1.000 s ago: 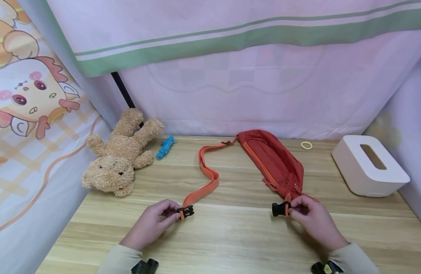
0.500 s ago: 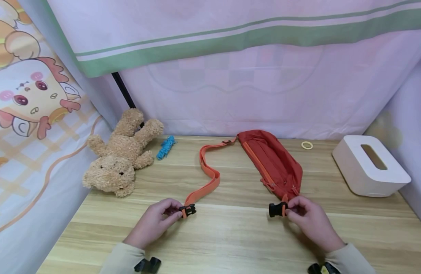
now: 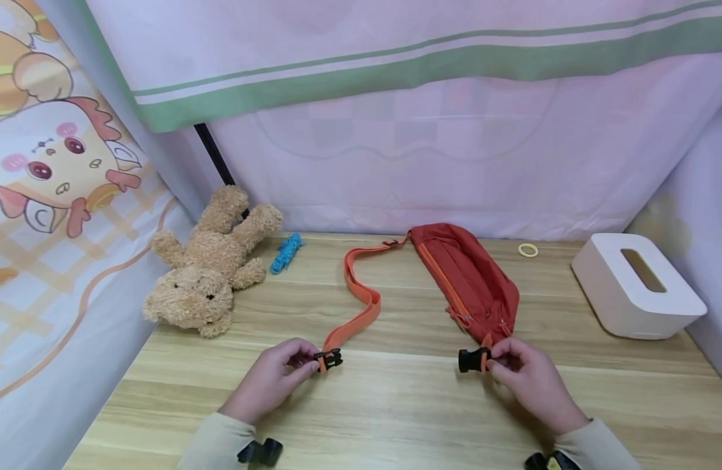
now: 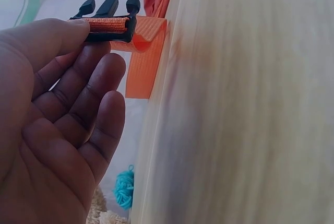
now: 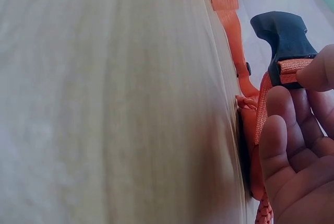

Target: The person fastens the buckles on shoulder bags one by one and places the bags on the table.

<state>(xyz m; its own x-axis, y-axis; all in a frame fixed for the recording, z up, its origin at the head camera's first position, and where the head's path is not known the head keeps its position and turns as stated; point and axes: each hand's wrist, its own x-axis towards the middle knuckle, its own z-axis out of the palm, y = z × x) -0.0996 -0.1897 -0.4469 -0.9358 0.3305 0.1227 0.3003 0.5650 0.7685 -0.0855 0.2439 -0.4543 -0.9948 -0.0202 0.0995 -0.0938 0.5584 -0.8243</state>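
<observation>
A red waist bag (image 3: 469,277) lies on the wooden table, its orange strap (image 3: 363,307) curving from its far end toward the left hand. Between thumb and fingers, the left hand (image 3: 273,378) pinches the black pronged buckle half (image 4: 107,23) on that strap. The right hand (image 3: 531,378) pinches the black socket buckle half (image 5: 287,38) by its short orange webbing, beside the bag's near end. The two buckle halves (image 3: 472,360) face each other across a wide gap. In the left wrist view, the prongs point away from the palm.
A teddy bear (image 3: 211,267) lies at the left, beside a blue bundle of cord (image 3: 287,252). Behind the bag is a pale yellow ring (image 3: 528,250). A white tissue box (image 3: 637,287) stands at the right. Hanging cloth (image 3: 396,176) closes off the table's back.
Both hands have moved slightly inward with their buckle halves, so the gap between the halves is smaller. The near end of the bag has shifted a little left.
</observation>
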